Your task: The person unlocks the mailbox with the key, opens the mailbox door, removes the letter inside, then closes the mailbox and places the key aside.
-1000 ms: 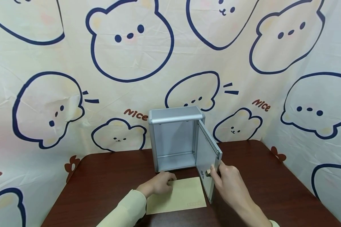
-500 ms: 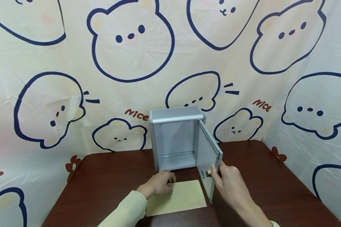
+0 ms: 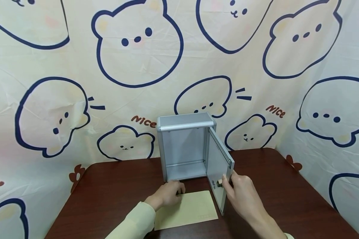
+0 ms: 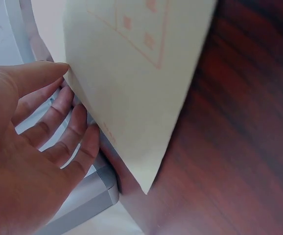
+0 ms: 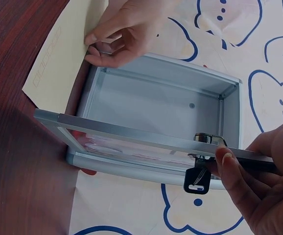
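Observation:
A grey metal box (image 3: 183,122) stands at the back of the table with its door (image 3: 218,166) swung out on the right. The right hand (image 3: 245,196) grips the door's free edge by the lock; in the right wrist view a black key (image 5: 197,180) sits in that lock beside the right hand (image 5: 264,181). A pale yellow envelope (image 3: 194,209) lies before the box. The left hand (image 3: 167,194) pinches its back edge; in the left wrist view, the thumb of the left hand (image 4: 38,127) is on the envelope (image 4: 131,98), fingertips behind the edge.
The dark brown table (image 3: 116,186) carries the box and envelope. A cartoon-printed cloth (image 3: 137,99) hangs close behind the box and along both sides. The opened door juts toward the front, right of the envelope.
The envelope's front left part has shifted slightly toward the front, with the left hand at its back edge. The right hand and door have stayed in place.

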Available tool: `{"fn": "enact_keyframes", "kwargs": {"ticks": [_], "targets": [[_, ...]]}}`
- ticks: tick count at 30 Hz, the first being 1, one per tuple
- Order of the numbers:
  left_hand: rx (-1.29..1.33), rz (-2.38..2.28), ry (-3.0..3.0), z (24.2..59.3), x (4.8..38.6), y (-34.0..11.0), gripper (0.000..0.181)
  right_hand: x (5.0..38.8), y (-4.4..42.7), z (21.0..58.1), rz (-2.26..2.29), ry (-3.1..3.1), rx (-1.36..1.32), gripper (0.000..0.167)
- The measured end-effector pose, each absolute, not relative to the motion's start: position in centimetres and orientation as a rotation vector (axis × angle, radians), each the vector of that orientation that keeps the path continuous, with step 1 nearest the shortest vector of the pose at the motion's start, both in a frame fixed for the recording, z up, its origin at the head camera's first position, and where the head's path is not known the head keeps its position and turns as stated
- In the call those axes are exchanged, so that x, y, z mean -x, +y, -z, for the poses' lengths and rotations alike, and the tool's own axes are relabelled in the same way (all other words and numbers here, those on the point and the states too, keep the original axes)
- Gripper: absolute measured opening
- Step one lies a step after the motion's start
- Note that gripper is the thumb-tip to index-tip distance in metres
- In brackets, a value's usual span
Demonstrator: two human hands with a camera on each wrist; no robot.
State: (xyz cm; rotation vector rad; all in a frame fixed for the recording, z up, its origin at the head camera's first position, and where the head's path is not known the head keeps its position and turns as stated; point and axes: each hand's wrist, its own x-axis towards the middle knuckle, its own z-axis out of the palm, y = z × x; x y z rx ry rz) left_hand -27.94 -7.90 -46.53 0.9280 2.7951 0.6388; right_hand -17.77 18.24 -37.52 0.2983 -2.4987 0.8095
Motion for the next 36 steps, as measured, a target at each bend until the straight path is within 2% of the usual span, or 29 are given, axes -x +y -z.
{"fn": "enact_keyframes", "kwargs": {"ticks": [8, 15, 22, 28, 36], "targets": [[-0.920, -0.643, 2.800, 46.7, 27.9, -7.9, 0.018, 17.7, 18.2, 37.6, -0.835, -2.503, -0.301, 0.011], [-0.918, -0.654, 2.787, 46.5, 27.8, -8.1, 0.016, 17.7, 18.3, 37.6, -0.823, -2.502, -0.302, 0.025], [-0.921, -0.690, 2.794, 45.4, 27.5, -8.4, 0.015, 17.6, 18.2, 37.4, -0.828, -2.502, -0.306, 0.025], [-0.990, -0.734, 2.876, 43.8, 27.2, -8.8, 0.018, 17.6, 18.1, 37.3, -0.829, -2.507, -0.302, 0.024], [-0.985, -0.857, 3.042, 39.8, 27.0, -9.4, 0.030, 17.7, 18.2, 37.3, -0.828, -2.506, -0.304, 0.020]]}}
